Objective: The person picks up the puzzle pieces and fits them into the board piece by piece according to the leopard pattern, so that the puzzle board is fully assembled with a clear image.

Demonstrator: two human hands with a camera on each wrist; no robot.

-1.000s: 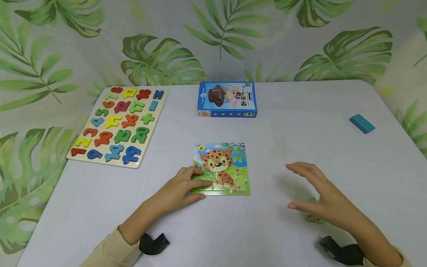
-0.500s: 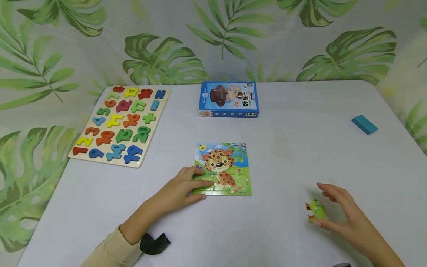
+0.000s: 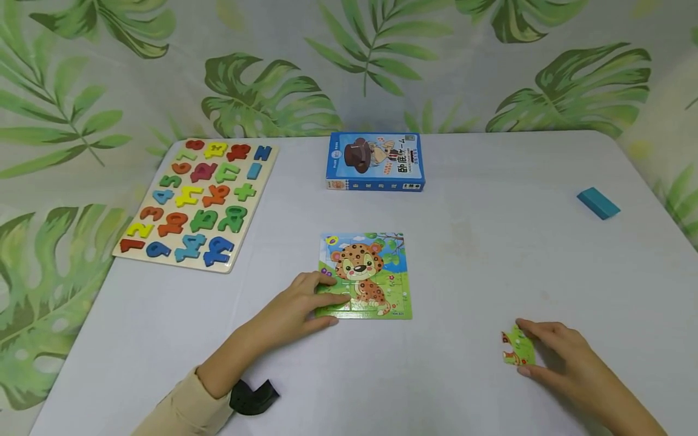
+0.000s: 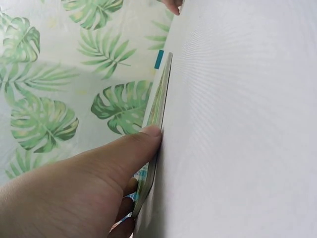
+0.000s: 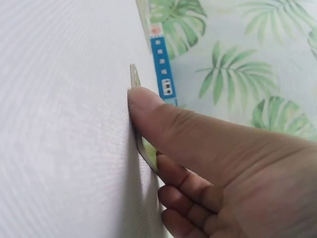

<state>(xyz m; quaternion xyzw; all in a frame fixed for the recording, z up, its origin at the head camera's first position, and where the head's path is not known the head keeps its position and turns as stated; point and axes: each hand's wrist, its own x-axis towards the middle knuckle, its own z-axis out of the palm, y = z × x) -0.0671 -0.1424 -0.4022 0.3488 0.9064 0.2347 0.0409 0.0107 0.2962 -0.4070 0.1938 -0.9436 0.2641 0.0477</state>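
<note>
In the head view a leopard cub jigsaw puzzle lies at the middle of the table. My left hand rests on its lower left corner, fingers spread over the picture. The left wrist view shows the left thumb along the puzzle's near edge. At the lower right, my right hand pinches a small green puzzle piece with spotted orange patches, index finger at its top and thumb at its bottom. Seen edge-on in the right wrist view, the puzzle piece is partly hidden by the thumb.
A wooden number board with coloured numerals stands at the left. The blue game box is at the back middle, and a teal block lies at the far right. Leaf-patterned cloth hangs behind the table.
My right hand has drawn back to the right and down, and its thumb and index finger have closed on the puzzle piece. The left hand has stayed on the jigsaw puzzle.
</note>
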